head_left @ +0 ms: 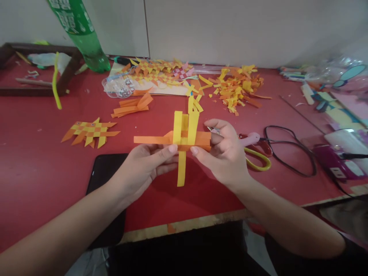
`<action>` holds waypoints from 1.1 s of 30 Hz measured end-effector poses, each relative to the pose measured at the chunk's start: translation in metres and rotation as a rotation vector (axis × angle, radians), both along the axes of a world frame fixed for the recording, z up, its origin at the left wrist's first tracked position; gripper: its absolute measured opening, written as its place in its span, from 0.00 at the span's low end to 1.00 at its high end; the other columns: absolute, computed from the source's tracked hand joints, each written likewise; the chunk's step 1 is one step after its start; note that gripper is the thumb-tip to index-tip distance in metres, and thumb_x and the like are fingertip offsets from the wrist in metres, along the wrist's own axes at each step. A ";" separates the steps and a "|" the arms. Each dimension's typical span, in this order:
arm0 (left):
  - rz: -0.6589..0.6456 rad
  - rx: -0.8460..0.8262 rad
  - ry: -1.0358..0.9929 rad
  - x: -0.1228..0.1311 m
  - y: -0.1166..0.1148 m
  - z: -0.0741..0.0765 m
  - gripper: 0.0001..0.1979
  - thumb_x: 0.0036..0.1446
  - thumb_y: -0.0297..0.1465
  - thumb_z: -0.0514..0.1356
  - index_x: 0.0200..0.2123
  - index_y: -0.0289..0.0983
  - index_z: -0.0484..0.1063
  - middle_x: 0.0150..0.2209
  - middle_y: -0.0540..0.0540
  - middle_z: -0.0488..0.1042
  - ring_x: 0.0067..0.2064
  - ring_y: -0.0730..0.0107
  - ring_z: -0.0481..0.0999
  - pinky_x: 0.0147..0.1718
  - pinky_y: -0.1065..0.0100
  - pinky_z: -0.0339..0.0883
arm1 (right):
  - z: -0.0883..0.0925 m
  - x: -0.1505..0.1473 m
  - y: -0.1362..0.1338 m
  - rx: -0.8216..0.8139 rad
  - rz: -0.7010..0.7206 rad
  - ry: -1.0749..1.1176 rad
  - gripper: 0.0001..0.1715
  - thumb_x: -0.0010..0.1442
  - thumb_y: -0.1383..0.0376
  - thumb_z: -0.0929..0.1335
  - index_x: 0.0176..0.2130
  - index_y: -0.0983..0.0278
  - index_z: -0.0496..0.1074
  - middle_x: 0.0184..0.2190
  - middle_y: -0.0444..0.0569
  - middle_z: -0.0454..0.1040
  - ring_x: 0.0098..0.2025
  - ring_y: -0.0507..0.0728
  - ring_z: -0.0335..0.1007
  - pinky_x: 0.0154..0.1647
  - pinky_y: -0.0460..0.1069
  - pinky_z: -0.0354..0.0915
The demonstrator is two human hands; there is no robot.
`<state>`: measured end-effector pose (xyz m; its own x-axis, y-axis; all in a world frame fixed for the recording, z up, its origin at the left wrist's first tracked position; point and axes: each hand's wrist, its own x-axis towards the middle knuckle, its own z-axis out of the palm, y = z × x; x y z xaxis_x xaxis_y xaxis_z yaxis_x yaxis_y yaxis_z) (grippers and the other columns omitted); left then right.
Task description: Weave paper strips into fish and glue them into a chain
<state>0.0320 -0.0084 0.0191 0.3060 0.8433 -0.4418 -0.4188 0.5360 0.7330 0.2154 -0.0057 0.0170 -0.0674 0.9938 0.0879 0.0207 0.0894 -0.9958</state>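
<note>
Between my two hands, above the red table, is a piece of woven paper strips (184,130), orange ones running sideways and yellow ones crossing up and down. My left hand (152,159) pinches its lower left part, thumb on the front. From the right, my right hand (225,153) grips the lower right part, its thumb near the crossing and its fingers behind the orange ends. One yellow strip hangs below the crossing. Loose orange paper strips (133,105) lie just beyond. A finished-looking woven paper fish (91,132) rests to the left.
A black phone (107,172) lies under my left forearm. Scissors (258,159) and a black cable (290,151) are at the right. Farther back stand a green bottle (90,46), a dark wooden tray (34,92) and a heap of paper scraps (237,88). A purple device (335,163) sits far right.
</note>
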 end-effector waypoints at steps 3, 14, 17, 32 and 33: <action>-0.073 -0.025 -0.077 -0.001 0.000 0.000 0.06 0.53 0.32 0.70 0.33 0.36 0.81 0.36 0.45 0.83 0.36 0.70 0.82 0.38 0.73 0.75 | -0.001 -0.001 -0.001 -0.003 0.022 0.012 0.27 0.54 0.64 0.74 0.47 0.56 0.59 0.33 0.41 0.78 0.34 0.53 0.78 0.35 0.49 0.75; 0.179 -0.122 -0.014 -0.001 0.010 0.001 0.11 0.62 0.25 0.60 0.26 0.34 0.75 0.30 0.44 0.81 0.39 0.66 0.83 0.39 0.69 0.76 | 0.027 0.054 0.031 0.298 -0.158 -0.425 0.08 0.59 0.61 0.71 0.36 0.59 0.68 0.33 0.45 0.73 0.33 0.52 0.72 0.34 0.48 0.67; 0.233 -0.148 -0.035 -0.002 0.011 0.000 0.10 0.62 0.24 0.58 0.28 0.34 0.74 0.32 0.44 0.81 0.40 0.65 0.83 0.40 0.68 0.76 | 0.042 0.086 0.039 0.249 0.109 -0.926 0.07 0.58 0.67 0.67 0.39 0.58 0.70 0.37 0.47 0.75 0.40 0.57 0.72 0.42 0.52 0.66; 0.298 -0.157 -0.076 -0.002 0.011 -0.002 0.03 0.52 0.26 0.69 0.28 0.33 0.78 0.30 0.47 0.80 0.33 0.74 0.79 0.36 0.74 0.75 | 0.039 0.119 0.036 0.054 0.344 -1.537 0.23 0.54 0.74 0.61 0.48 0.63 0.73 0.49 0.62 0.77 0.51 0.70 0.73 0.49 0.63 0.66; 0.292 -0.150 -0.078 -0.003 0.011 -0.002 0.04 0.50 0.27 0.71 0.27 0.33 0.79 0.28 0.48 0.79 0.32 0.76 0.78 0.35 0.75 0.74 | 0.040 0.117 0.036 0.080 0.349 -1.552 0.22 0.54 0.74 0.61 0.47 0.63 0.73 0.47 0.61 0.77 0.50 0.70 0.73 0.48 0.63 0.66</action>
<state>0.0294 0.0024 0.0166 0.0993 0.8275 -0.5527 -0.6223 0.4851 0.6144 0.3322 0.0303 0.0573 -0.3508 0.9074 -0.2314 0.9343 0.3558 -0.0213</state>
